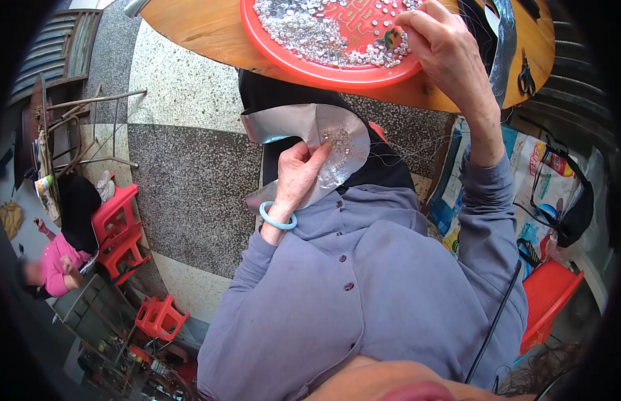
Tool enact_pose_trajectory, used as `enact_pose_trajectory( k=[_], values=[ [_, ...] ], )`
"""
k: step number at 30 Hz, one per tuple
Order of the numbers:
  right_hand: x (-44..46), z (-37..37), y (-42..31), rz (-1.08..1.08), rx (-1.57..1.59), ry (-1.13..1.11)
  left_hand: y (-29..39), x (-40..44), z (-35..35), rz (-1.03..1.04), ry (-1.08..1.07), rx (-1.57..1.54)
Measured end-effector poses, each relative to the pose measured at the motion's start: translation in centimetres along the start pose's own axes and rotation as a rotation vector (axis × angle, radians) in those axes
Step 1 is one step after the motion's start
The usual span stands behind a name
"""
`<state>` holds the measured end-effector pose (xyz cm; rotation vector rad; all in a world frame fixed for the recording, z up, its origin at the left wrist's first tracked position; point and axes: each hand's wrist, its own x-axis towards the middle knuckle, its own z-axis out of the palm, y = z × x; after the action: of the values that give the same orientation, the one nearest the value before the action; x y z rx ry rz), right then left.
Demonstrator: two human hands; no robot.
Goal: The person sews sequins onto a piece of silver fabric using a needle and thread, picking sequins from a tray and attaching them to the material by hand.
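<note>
1. Speckled stone floor (190, 194) in pale and dark panels spreads under me, with a wooden counter (197, 33) at the top of my view.
2. On the counter sits a round red tray (310, 75); loose clear beads (290, 33) lie thick over its left part and more scattered toward the right, where a gold pattern shows on its base.
3. My right hand (451, 57) is at the tray's right edge, its fingers curled in and the thumb and forefinger drawn together over the beads. I cannot tell what, if anything, is pinched between them.
4. My left hand (296, 177), with a pale blue bangle (267, 215) round its wrist, grips a shiny silver piece (284, 120) over my lap. The thumb presses on its face, right beside a small cluster of stones (340, 142) fixed there.
5. Fine pale threads (417, 148) trail to the right of the silver piece.
6. Black-handled scissors (526, 77) lie on the counter, to the right of my right hand and well apart from the tray.
7. Over to the left, a person in a pink top (55, 267) sits by red plastic chairs (116, 217), and a low red stool (162, 317) stands near them.
</note>
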<state>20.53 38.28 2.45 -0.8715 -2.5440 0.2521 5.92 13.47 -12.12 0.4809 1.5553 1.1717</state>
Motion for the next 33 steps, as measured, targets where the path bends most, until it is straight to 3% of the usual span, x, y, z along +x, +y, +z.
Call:
enact_pose_trajectory(
  k=[13,16,19,23,27,33],
  values=[
    [0.9,-0.5,-1.9,-0.086,-0.155,-0.109,-1.1,0.5,-0.3,0.033,0.009,0.07],
    [1.2,-0.5,-1.7,-0.003,-0.063,-0.106,-1.1,0.5,-0.4,0.036,0.013,0.102],
    [1.7,1.1,-1.4,-0.153,0.236,0.017,-1.2,0.6,-0.5,0.054,0.01,0.119],
    [1.9,2.1,-2.6,0.04,0.314,-0.082,-0.4,0.5,-0.5,0.048,0.008,0.16],
    [2.4,1.3,-3.3,-0.068,0.246,-0.047,-1.2,0.6,-0.6,0.04,0.0,0.106],
    [2.3,1.3,-3.4,-0.044,0.266,-0.062,-1.3,0.8,-0.7,0.053,-0.01,0.118]
  ],
)
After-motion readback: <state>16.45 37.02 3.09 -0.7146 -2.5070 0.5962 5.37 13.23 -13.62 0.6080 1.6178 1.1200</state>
